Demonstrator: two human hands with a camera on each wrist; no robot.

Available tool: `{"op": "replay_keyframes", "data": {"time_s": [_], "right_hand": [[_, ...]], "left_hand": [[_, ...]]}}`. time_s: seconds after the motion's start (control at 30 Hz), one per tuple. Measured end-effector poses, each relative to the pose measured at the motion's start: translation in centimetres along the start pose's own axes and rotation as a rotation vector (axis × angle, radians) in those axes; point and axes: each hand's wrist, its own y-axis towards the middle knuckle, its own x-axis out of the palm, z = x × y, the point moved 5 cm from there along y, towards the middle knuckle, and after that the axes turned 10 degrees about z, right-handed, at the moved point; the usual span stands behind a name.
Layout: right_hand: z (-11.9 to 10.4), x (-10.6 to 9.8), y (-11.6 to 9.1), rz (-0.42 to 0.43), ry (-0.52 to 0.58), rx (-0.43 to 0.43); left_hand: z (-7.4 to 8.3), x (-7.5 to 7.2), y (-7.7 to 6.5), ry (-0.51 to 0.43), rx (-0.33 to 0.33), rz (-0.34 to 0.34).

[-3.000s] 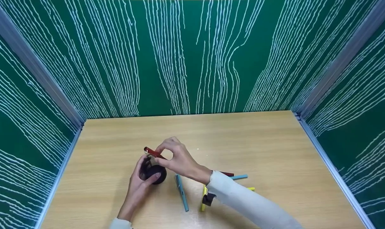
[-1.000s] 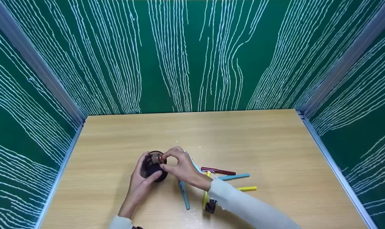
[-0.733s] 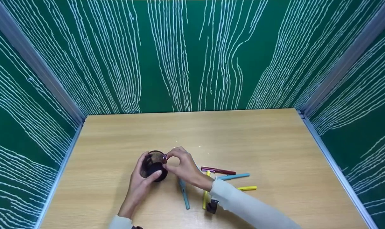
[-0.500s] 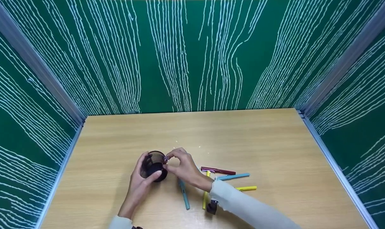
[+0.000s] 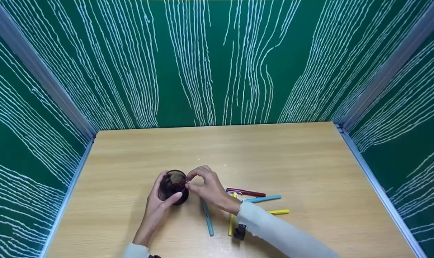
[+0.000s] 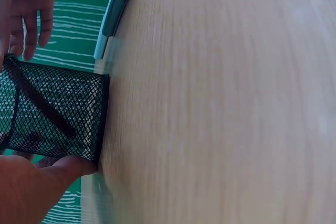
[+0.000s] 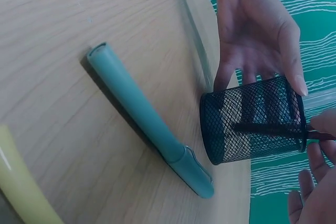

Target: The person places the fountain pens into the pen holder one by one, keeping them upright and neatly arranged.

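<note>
A black mesh pen holder (image 5: 180, 199) stands on the table, its rim towards the head camera. My left hand (image 5: 159, 208) grips it from the left, the thumb lying across its near side. At the rim's right side my right hand (image 5: 210, 189) pinches the upper end of a dark red pen (image 5: 181, 183) between thumb and fingertips. Through the mesh in the right wrist view, the pen (image 7: 268, 129) reaches down inside the holder. Its lower end stops short of the base. In the left wrist view the pen (image 6: 44, 103) slants within the holder.
A blue-green pen (image 5: 207, 218) lies just right of the holder. Further right are a dark red pen (image 5: 246, 192), a light blue pen (image 5: 263, 198) and two yellow pens (image 5: 278, 212), partly under the right forearm. Green walls with white lines enclose the table.
Three seconds ago the dark red pen lay above the rim; my right hand has since lowered it into the holder. In the last second its upper end has tipped right. My left hand has stayed put.
</note>
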Motion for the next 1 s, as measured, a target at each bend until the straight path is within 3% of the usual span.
{"op": "replay_keyframes", "data": {"time_s": [0.27, 0.53, 1.0], "right_hand": [[0.3, -1.5, -0.2, 0.016, -0.016, -0.009], [1.6, -4.0, -0.7, 0.021, -0.077, 0.055], [4.1, -9.3, -2.1, 0.069, -0.062, 0.154]], "left_hand": [[0.1, 0.1, 0.0, 0.002, -0.002, 0.004], [0.3, 0.2, 0.0, -0.005, -0.007, -0.002], [0.0, -0.1, -0.2, -0.007, -0.031, 0.002]]}}
